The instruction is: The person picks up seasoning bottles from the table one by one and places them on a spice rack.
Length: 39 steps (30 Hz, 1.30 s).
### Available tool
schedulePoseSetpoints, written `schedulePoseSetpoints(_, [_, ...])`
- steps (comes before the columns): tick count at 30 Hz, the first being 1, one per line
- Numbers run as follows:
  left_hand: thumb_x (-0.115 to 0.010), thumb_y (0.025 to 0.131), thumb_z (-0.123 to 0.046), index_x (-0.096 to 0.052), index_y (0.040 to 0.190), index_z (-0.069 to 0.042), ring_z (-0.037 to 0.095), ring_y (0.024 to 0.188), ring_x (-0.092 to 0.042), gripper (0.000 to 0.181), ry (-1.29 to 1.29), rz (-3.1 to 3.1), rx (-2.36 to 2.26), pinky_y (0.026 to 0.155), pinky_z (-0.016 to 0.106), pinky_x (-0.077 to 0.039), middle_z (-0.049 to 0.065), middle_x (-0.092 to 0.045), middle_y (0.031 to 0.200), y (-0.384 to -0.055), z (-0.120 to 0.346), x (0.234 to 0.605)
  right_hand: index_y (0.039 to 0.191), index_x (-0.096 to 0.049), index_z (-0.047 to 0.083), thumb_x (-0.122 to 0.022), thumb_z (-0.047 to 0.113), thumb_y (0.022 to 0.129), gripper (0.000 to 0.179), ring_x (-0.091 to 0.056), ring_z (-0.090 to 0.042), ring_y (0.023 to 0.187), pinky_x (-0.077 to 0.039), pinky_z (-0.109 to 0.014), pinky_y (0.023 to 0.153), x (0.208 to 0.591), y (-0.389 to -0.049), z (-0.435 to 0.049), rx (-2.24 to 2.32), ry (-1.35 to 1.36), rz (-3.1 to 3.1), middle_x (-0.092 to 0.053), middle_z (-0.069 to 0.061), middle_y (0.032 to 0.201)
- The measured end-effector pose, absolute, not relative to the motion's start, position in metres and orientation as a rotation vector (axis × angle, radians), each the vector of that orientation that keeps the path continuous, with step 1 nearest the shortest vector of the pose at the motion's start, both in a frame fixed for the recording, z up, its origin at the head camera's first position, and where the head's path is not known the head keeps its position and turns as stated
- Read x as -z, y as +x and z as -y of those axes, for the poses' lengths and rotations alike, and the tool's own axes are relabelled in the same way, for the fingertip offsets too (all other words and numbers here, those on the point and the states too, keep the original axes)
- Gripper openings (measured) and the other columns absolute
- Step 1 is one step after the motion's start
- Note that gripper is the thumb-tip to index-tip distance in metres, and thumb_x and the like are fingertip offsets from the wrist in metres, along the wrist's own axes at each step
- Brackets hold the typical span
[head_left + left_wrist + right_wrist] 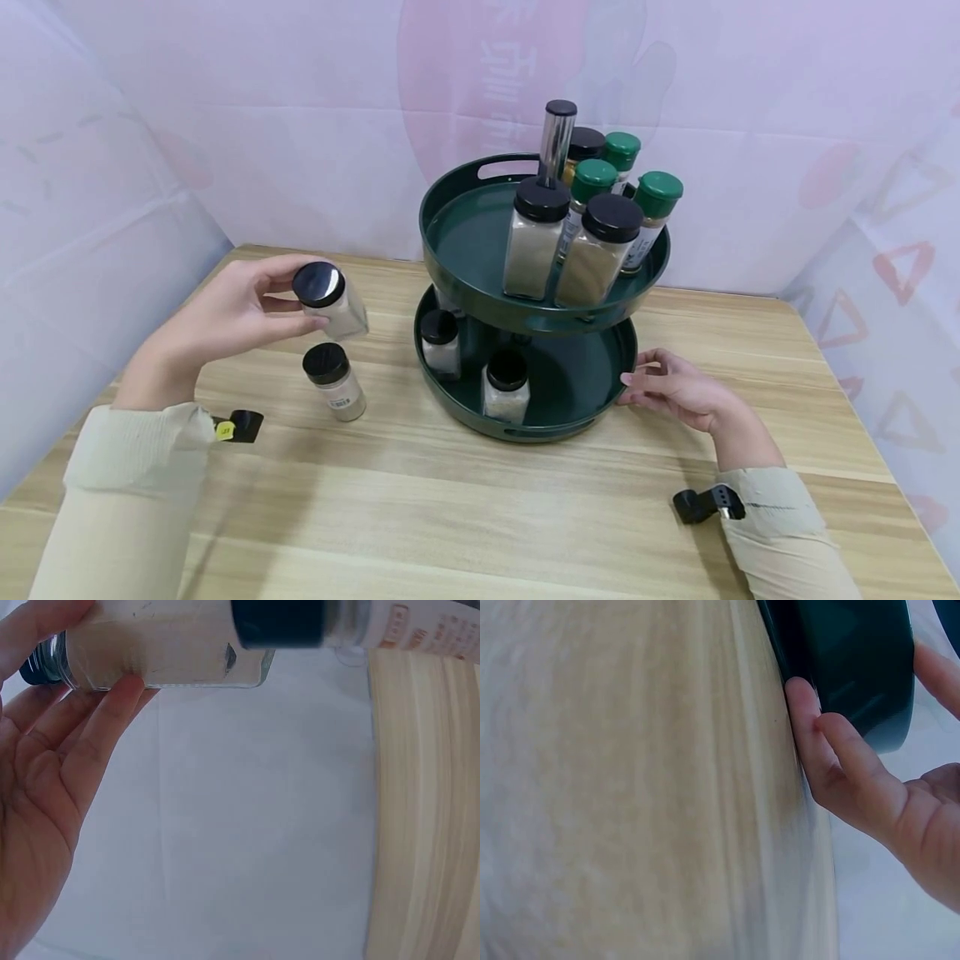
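My left hand (232, 312) grips a square glass spice jar (348, 317) with a black lid, tilted and raised above the table. Fingers and thumb close around its lid end, and a pale powder shows inside it in the left wrist view. Just below stands a round spice jar (345, 394) with a black lid and a label. My right hand (678, 390) holds the outer edge of the lower tier of a dark green two-tier turntable rack (450, 406), thumb at the rim and fingers low along the wall in the right wrist view.
On the lower tier stand black-lidded jars (506, 400), toward the front and left. The upper tier (468, 237) carries several jars with black or green lids around a metal post (557, 146). A white printed cloth (300, 125) hangs behind the wooden table (450, 517).
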<state>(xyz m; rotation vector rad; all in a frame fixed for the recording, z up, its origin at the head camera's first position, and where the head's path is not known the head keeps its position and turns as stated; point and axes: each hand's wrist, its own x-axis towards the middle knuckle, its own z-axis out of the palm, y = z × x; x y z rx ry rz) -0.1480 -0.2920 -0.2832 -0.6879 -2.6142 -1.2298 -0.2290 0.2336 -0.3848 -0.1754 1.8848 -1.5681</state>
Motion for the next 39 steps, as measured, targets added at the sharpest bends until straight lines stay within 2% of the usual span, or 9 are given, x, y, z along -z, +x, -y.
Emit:
schedulePoseSetpoints(14, [-0.079,0.078,0.005,-0.063,0.128,-0.007,-0.005,0.105,-0.065,0.054,-0.855,2.591,1.166,0.086,0.015,-0.056,-0.018,-0.066,0.113,-0.142,0.261,0.276,0.139,-0.014,-0.005,-0.057,0.017,0.101,0.061,-0.070,-0.013,0.100,-0.055,-0.019,0.092,0.384,-0.227,-0.234,1.563,-0.176,-1.895,-0.051,-0.013,0.114])
schedulePoseSetpoints(22, [-0.080,0.077,0.004,-0.061,0.131,-0.003,-0.002,0.107,-0.064,0.057,-0.981,2.608,1.238,0.085,0.027,-0.060,0.007,-0.069,0.118,-0.142,0.238,0.287,0.135,-0.018,-0.003,-0.056,0.015,0.101,0.054,-0.070,-0.014,0.099,-0.057,-0.020,0.090,0.385,-0.228,-0.233,1.577,-0.184,-1.872,-0.053,-0.010,0.110])
schedulePoseSetpoints(27, [-0.082,0.078,0.000,-0.060,0.131,-0.004,0.002,0.108,-0.064,0.058,-1.002,2.641,1.227,0.086,0.034,-0.061,0.008,-0.070,0.120,-0.140,0.223,0.293,0.134,-0.019,-0.002,-0.055,0.015,0.101,0.052,-0.070,-0.014,0.099,-0.057,-0.020,0.090,0.386,-0.229,-0.234,1.574,-0.193,-1.876,-0.054,-0.009,0.109])
schedulePoseSetpoints(33, [-0.081,0.080,-0.004,-0.060,0.133,-0.006,0.015,0.109,-0.066,0.058,-1.011,2.663,1.267,0.087,0.032,-0.061,0.007,-0.068,0.123,-0.141,0.208,0.303,0.134,-0.019,-0.002,-0.055,0.016,0.102,0.052,-0.070,-0.014,0.099,-0.057,-0.020,0.090,0.386,-0.228,-0.234,1.563,-0.194,-1.884,-0.054,-0.010,0.110])
schedulePoseSetpoints(39, [-0.080,0.081,-0.002,-0.059,0.133,-0.006,0.020,0.110,-0.066,0.056,-1.027,2.628,1.312,0.088,0.035,-0.060,0.008,-0.068,0.123,-0.147,0.196,0.314,0.134,-0.019,-0.001,-0.055,0.017,0.102,0.051,-0.070,-0.013,0.099,-0.056,-0.019,0.091,0.383,-0.228,-0.233,1.550,-0.180,-1.896,-0.053,-0.010,0.110])
